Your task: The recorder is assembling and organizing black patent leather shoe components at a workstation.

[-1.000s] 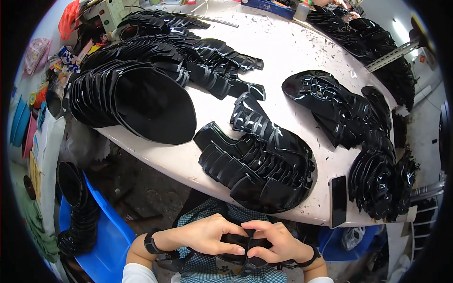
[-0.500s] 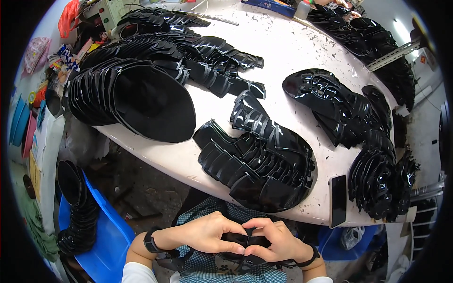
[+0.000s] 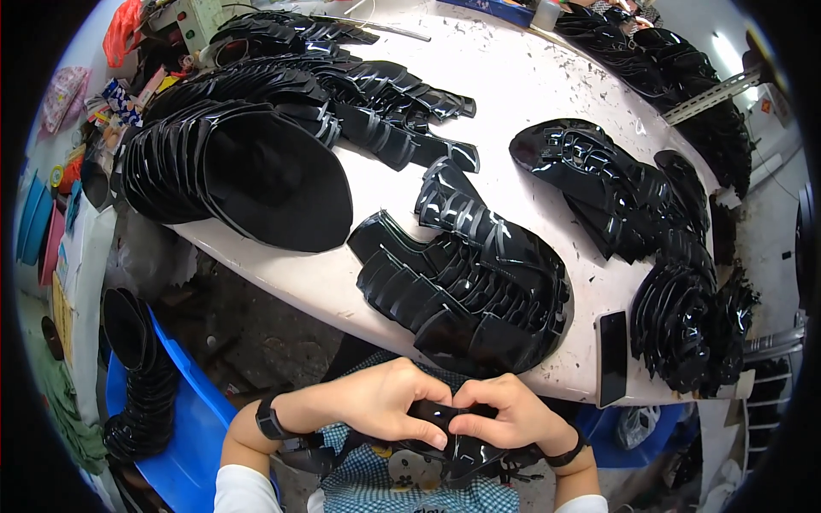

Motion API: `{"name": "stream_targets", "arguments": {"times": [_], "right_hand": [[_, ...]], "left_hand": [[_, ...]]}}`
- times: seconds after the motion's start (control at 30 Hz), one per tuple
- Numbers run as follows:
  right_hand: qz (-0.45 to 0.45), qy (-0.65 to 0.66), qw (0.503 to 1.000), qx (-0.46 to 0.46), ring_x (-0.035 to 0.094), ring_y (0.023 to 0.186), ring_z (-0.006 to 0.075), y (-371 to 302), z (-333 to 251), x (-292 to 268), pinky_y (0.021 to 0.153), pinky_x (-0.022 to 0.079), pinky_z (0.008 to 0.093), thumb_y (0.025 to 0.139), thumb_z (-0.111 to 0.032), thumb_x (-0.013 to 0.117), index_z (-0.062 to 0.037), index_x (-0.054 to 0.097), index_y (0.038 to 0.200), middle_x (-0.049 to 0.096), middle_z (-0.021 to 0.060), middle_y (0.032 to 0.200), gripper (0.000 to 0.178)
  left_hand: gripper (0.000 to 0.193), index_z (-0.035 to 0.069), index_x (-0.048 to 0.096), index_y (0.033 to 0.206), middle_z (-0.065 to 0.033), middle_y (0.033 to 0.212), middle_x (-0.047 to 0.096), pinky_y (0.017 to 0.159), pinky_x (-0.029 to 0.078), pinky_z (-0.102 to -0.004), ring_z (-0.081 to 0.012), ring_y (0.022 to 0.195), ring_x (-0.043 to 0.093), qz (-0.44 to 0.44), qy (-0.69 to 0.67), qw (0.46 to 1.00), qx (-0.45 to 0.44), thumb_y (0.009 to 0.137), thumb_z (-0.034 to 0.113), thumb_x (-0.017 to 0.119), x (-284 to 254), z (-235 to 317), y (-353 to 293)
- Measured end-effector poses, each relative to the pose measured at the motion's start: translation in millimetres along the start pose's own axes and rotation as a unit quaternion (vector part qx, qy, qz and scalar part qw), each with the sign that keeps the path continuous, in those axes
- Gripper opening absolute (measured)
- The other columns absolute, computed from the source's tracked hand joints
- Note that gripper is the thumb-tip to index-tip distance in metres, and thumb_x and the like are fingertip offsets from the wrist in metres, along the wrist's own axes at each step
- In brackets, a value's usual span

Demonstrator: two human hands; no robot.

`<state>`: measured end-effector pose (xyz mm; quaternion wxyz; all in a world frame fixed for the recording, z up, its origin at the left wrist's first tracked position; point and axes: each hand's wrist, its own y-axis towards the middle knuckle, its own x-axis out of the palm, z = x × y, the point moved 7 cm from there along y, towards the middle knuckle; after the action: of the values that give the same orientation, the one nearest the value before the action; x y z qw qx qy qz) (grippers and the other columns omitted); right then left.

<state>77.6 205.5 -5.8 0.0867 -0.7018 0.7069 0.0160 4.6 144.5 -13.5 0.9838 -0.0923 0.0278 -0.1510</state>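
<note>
Over my lap, in front of the table's near edge, a glossy black patent leather piece is pinched by both hands. My left hand grips its left side, thumb below and fingers curled above. From the other side my right hand holds it the same way, the fingertips of the two hands almost touching. More of the black material hangs below the thumbs, its full shape hidden by my hands. Just beyond them lies a fanned pile of similar black pieces on the white table.
A big row of overlapping black pieces fills the table's left. More heaps lie at the right, near a dark phone by the edge. A blue chair holding a black stack stands lower left; scraps litter the far tabletop.
Both hands have risen slightly toward the table with the black piece. My right thumb and fingers sit closer together on it, and more of its shiny surface shows below.
</note>
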Motion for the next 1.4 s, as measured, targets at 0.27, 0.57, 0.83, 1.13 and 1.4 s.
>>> {"name": "stream_targets", "arguments": {"times": [0.27,0.57,0.83,1.13,1.4], "right_hand": [[-0.013,-0.017,0.999,-0.026,0.053,0.048,0.0164,5,-12,-12,0.046,0.039,0.0243,0.077,-0.013,0.063,-0.0023,0.056,0.074,0.055,0.0076,0.058,0.013],[0.043,-0.181,0.982,-0.036,0.051,0.043,0.0215,6,-2,-15,0.041,0.037,0.0283,0.074,-0.023,0.065,-0.0081,0.056,0.073,0.051,0.0065,0.051,0.017],[0.064,-0.309,0.947,-0.065,0.050,0.042,0.0179,10,-28,-7,0.043,0.036,0.0274,0.066,-0.022,0.071,-0.0102,0.056,0.067,0.052,0.0025,0.049,0.019],[0.290,-0.183,0.915,-0.211,0.054,0.059,0.0167,-45,-44,-23,0.053,0.041,0.0250,0.074,-0.020,0.066,-0.0041,0.057,0.075,0.058,0.0056,0.070,0.018],[0.194,0.328,0.925,-0.015,0.050,0.092,0.0149,-18,-2,21,0.076,0.041,0.0270,0.077,-0.033,0.064,0.0051,0.041,0.113,0.051,0.0097,0.109,0.057]], "left_hand": [[0.029,-0.001,0.060,0.086,-0.0029,0.069,0.060,0.054,0.044,-0.0218,-0.0088,0.060,0.055,-0.111,-0.186,0.972,-0.088,0.066,0.016,0.073,23,-15,12],[0.030,-0.001,0.060,0.081,-0.0037,0.069,0.061,0.056,0.045,-0.0223,-0.0105,0.061,0.056,-0.063,-0.159,0.977,-0.127,0.066,0.020,0.074,17,-32,14],[0.029,0.000,0.058,0.083,-0.0027,0.068,0.059,0.059,0.045,-0.0220,-0.0088,0.064,0.055,-0.033,-0.162,0.982,-0.093,0.065,0.019,0.071,23,-32,11],[0.032,-0.002,0.056,0.099,-0.0063,0.073,0.062,0.056,0.046,-0.0196,-0.0061,0.062,0.056,0.191,-0.120,0.973,0.052,0.072,0.011,0.067,-12,4,-31],[0.027,-0.002,0.061,0.080,-0.0078,0.061,0.061,0.046,0.044,-0.0198,-0.0089,0.051,0.058,0.317,0.002,0.944,0.090,0.064,0.015,0.075,-5,12,-45]]}}
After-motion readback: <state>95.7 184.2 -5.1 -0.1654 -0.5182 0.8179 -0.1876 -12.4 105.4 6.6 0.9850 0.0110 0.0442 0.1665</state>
